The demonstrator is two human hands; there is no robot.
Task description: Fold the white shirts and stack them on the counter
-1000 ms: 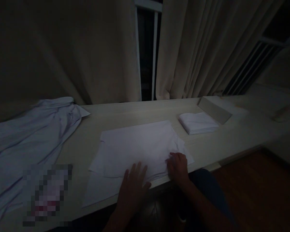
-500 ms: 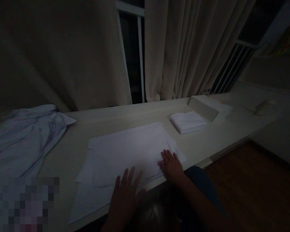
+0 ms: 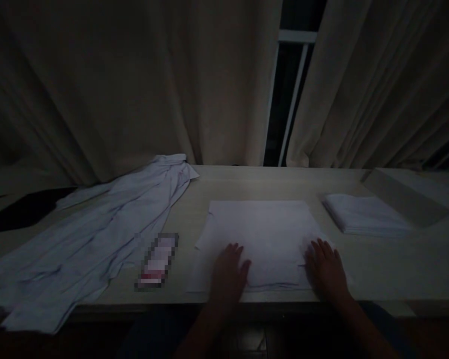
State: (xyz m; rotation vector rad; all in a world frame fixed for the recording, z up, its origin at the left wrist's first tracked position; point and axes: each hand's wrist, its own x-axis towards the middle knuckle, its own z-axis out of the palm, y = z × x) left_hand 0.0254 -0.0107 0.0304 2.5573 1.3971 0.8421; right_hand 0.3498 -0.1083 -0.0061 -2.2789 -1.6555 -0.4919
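Observation:
A white cloth (image 3: 265,229), folded into a rough rectangle with uneven layers at its sides, lies flat on the pale table (image 3: 247,184) before me. My left hand (image 3: 229,271) rests on its near left part, fingers stretched out. On the near right part lies my right hand (image 3: 325,264), palm down with the fingers extended. Neither hand grips anything. To the right sits a neatly folded white cloth stack (image 3: 366,212), apart from my hands.
A crumpled white garment (image 3: 108,224) spreads over the table's left side, hanging past the near edge. Beside it lies a blurred-out rectangular object (image 3: 159,260). A black flat item (image 3: 26,209) is at far left, an open box (image 3: 407,197) at right. Curtains (image 3: 224,99) hang behind.
My view has swung left, bringing in more of the crumpled garment. My left hand has moved forward onto the cloth's left part; my right hand stays on its right side.

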